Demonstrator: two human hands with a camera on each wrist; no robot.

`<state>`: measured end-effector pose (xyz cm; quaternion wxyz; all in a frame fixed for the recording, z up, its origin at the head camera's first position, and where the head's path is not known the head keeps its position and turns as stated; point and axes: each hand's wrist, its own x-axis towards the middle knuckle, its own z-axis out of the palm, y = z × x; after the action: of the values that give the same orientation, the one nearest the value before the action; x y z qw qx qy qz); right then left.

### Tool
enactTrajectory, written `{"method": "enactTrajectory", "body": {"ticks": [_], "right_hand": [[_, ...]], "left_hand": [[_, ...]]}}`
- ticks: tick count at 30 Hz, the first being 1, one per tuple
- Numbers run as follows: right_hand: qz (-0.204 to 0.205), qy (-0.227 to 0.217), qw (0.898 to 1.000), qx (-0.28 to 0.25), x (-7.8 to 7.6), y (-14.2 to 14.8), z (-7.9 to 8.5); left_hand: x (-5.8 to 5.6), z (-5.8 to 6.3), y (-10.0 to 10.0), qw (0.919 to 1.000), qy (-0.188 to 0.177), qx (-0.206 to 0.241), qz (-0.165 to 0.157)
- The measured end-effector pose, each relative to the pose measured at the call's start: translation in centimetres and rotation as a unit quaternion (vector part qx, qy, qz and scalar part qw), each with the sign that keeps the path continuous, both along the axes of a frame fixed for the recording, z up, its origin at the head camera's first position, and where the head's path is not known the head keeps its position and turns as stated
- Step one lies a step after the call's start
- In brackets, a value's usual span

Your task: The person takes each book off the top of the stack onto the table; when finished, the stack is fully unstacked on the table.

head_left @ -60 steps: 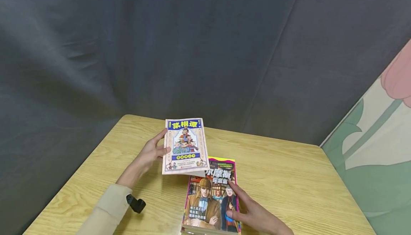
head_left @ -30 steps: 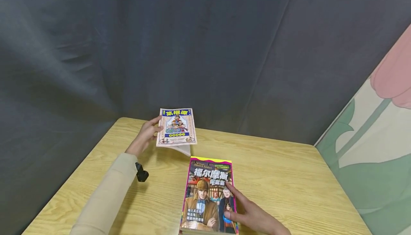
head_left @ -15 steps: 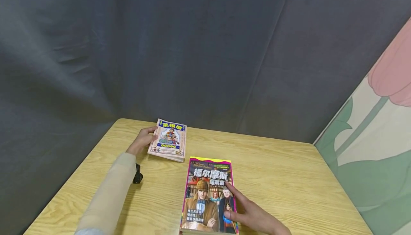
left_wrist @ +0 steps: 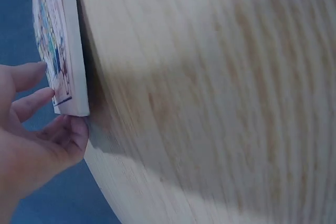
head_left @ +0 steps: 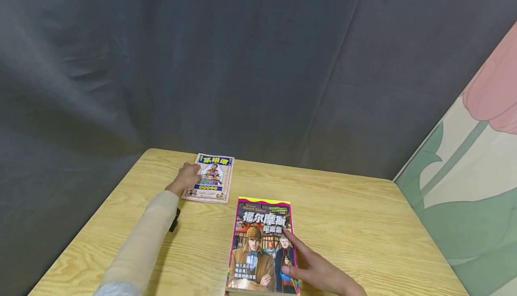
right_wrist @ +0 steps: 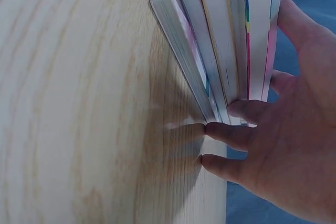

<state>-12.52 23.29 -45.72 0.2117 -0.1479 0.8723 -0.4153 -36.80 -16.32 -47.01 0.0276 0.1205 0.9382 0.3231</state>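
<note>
In the head view a pale-pink paperback book [head_left: 208, 179] with a blue title band lies at the table's far left. My left hand [head_left: 187, 177] grips its left edge. The left wrist view shows two fingers [left_wrist: 32, 104] over the cover and the others curled against the book's edge near the table. At the front centre stands a stack of several books, topped by a magenta-bordered comic book [head_left: 254, 251] with a man in a checked cap. My right hand [head_left: 323, 273] rests on the stack's right side, fingers spread, index finger and thumb over the cover, other fingertips along the side near the table.
Both books lie on a light wood table [head_left: 363, 233]. A dark curtain [head_left: 250, 62] hangs behind and to the left. On the right is a panel [head_left: 464, 170] with a pink tulip pattern. A black wrist device [head_left: 175, 220] sits by the left sleeve.
My left hand has carried the pink book off the stack to the far left, lowering it from tilted to flat on the table. My right hand has stayed on the stack.
</note>
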Motion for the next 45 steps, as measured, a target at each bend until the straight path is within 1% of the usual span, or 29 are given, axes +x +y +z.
{"method": "enactTrajectory", "body": {"ticks": [2, 3, 4, 8, 13, 16, 20, 23, 25, 28, 31, 36, 39, 41, 43, 45], "right_hand": [[-0.001, -0.002, 1.0, 0.0, 0.0, 0.0, 0.0], [-0.001, -0.003, 1.0, -0.002, 0.0, -0.1, 0.0], [0.001, -0.002, 1.0, -0.003, 0.0, -0.1, -0.1], [0.004, -0.003, 1.0, -0.006, 0.1, -0.1, -0.1], [0.001, -0.006, 1.0, -0.006, 0.1, -0.1, 0.0], [0.002, -0.004, 1.0, -0.004, 0.1, -0.1, 0.0], [0.008, 0.003, 1.0, 0.002, 0.1, -0.1, 0.0], [0.007, 0.003, 1.0, 0.002, 0.0, -0.1, 0.0], [0.008, 0.005, 1.0, 0.002, 0.0, -0.2, 0.0], [0.009, 0.003, 1.0, 0.002, -0.1, -0.4, -0.1], [0.009, 0.001, 1.0, -0.001, -0.2, -0.5, -0.2], [0.01, 0.005, 1.0, -0.004, -0.3, -0.5, -0.1], [0.009, 0.005, 1.0, -0.005, -0.4, -0.4, -0.1], [0.006, 0.005, 1.0, -0.004, -0.5, -0.3, 0.0], [0.006, 0.007, 1.0, -0.004, -0.5, -0.3, -0.1], [0.006, 0.009, 1.0, -0.005, -0.5, -0.3, -0.2]], "left_hand": [[0.3, 0.2, 0.3, 0.9997, 0.005, -0.024, 0.01], [0.5, 0.4, 0.5, 0.9993, -0.01, -0.033, 0.017], [0.6, 0.5, 0.6, 0.9989, -0.016, -0.037, 0.024], [1.1, 0.1, 0.7, 0.9964, -0.035, -0.066, 0.039], [0.8, -0.5, 0.3, 0.9915, -0.038, -0.119, 0.036], [0.7, -0.6, 0.2, 0.9891, -0.038, -0.137, 0.037], [0.8, -0.5, 0.2, 0.9858, -0.041, -0.157, 0.044], [1.0, -0.1, 0.3, 0.9838, -0.046, -0.166, 0.048], [1.2, 0.3, 0.4, 0.9843, -0.053, -0.161, 0.049], [1.7, 0.8, 0.7, 0.9884, -0.066, -0.131, 0.042], [2.0, 1.2, 1.1, 0.993, -0.06, -0.096, 0.035], [2.8, 1.9, 2.3, 0.9974, 0.009, -0.069, 0.018], [3.5, 2.3, 3.6, 0.9975, 0.051, -0.048, -0.001], [4.1, 2.3, 4.4, 0.9962, 0.077, -0.035, -0.019], [4.8, 2.4, 5.1, 0.9948, 0.094, -0.014, -0.038], [5.7, 2.7, 5.7, 0.9931, 0.101, 0.004, -0.06]]}}
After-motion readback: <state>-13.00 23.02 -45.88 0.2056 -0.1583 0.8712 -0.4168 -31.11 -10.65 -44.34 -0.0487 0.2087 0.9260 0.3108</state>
